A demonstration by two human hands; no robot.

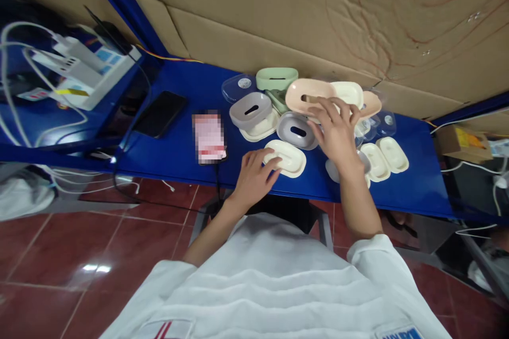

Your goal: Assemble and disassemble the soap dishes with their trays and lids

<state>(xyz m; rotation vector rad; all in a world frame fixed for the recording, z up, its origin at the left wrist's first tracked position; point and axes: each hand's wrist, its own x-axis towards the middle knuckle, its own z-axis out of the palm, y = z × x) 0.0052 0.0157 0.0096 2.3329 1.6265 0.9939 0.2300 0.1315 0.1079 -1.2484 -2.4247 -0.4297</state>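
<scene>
My left hand (255, 179) has its fingers and thumb on the left end of a cream oval tray (293, 160), which lies near the table's front edge. Farther right, my right hand (337, 135) grips the near rim of a peach oval dish (296, 89) with a dark slot in its bottom, fingers inside and thumb below. Just under that dish sits a grey slotted dish (285, 132). Another grey dish (250, 100) leans on a cream piece (258, 131) to the left. Behind stand a green dish (276, 71) and a cream dish (352, 90).
Two cream trays (393, 154) lie at the right, beside clear plastic covers (385, 123). To the left are a phone with a blurred screen (209, 140), a dark phone (161, 114) and a power strip (103, 82) with cables. Cardboard (254, 16) walls the blue table's back.
</scene>
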